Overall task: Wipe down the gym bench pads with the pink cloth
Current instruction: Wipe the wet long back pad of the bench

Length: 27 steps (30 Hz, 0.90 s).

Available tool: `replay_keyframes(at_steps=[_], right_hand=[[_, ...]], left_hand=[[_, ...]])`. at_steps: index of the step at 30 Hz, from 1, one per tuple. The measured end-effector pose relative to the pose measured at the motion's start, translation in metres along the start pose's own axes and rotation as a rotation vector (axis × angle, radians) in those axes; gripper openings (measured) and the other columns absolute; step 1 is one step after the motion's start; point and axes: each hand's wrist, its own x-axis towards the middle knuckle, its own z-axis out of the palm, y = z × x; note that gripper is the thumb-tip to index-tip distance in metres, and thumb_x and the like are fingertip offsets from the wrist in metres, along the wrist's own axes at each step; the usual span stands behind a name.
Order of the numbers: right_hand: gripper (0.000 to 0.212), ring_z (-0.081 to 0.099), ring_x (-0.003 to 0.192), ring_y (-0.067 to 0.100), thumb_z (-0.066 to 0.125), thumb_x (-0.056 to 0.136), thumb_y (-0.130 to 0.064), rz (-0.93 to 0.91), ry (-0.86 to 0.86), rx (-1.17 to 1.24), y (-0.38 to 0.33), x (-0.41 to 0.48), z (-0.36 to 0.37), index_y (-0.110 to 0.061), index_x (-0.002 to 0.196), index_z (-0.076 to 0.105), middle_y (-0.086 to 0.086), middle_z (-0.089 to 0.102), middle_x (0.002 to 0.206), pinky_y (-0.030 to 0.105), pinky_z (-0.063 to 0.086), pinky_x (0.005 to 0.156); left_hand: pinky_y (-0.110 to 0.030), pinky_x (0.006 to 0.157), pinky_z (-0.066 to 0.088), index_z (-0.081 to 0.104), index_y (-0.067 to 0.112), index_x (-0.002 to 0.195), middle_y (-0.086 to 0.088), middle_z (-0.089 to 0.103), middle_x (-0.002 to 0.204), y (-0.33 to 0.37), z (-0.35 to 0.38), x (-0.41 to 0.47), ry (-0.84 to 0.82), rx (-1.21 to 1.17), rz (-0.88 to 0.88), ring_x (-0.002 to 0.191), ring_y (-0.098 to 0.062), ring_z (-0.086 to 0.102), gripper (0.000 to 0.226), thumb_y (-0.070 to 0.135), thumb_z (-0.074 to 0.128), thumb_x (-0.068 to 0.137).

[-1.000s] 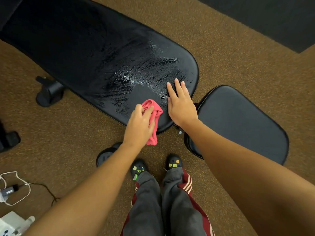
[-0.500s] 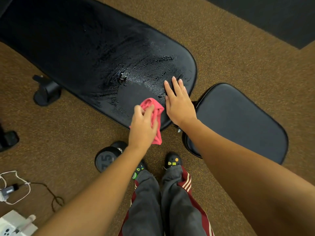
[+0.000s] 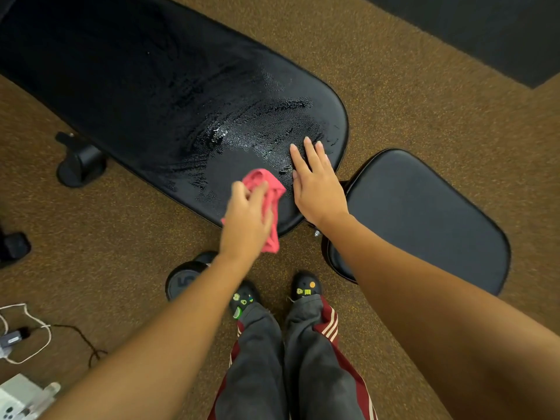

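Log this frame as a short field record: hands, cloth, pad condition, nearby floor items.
left hand: gripping the pink cloth, pressed on the near edge of the long back pad
right hand: empty, flat on the same pad, fingers spread
long back pad surface: wet streaks and droplets in the middle; duller patch just beyond the cloth
seat pad: looks dry, nobody touching it
floor items: dumbbell by the left foot; white cable at far left
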Motion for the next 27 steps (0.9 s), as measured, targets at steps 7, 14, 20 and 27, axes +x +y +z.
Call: replay_keyframes(at_steps=[7,14,20,27], right_hand=[[0.048,0.011,0.145,0.034,0.034,0.101,-0.018,0.003,0.003,-0.012,0.000,0.000,0.000,-0.010,0.148,0.025,0.016,0.016,0.156,0.039,0.011,0.119],[0.046,0.010,0.145,0.034,0.035,0.101,-0.019,0.058,0.057,0.051,-0.007,-0.003,0.003,-0.010,0.146,0.031,0.017,0.019,0.155,0.041,0.013,0.119],[0.041,0.034,0.137,0.017,0.040,0.099,-0.028,0.201,0.206,0.672,-0.057,-0.022,-0.007,-0.010,0.135,0.048,0.009,0.046,0.142,0.027,0.023,0.114],[0.044,0.053,0.117,0.011,0.052,0.091,-0.034,0.297,0.283,0.906,-0.079,-0.011,-0.021,-0.016,0.132,0.049,0.001,0.058,0.126,0.036,0.041,0.103]], left_hand=[[-0.043,0.061,0.053,0.061,0.003,0.116,-0.020,0.049,0.090,-0.014,-0.009,0.005,-0.065,0.108,0.186,0.071,-0.033,0.056,0.034,0.015,0.065,0.085],[-0.034,0.087,0.042,0.055,0.006,0.124,-0.015,0.041,0.102,-0.032,-0.023,0.021,0.033,-0.003,-0.117,0.087,-0.028,0.051,0.036,0.016,0.057,0.089],[-0.011,0.081,0.033,0.057,0.006,0.110,0.000,0.049,0.100,0.004,-0.018,0.014,0.215,-0.449,-0.369,0.086,-0.008,0.048,0.029,0.024,0.062,0.087],[-0.034,0.076,0.044,0.062,0.022,0.081,0.008,0.061,0.076,0.032,-0.033,0.036,0.135,-0.763,-0.436,0.073,-0.007,0.055,0.027,0.029,0.041,0.098]])
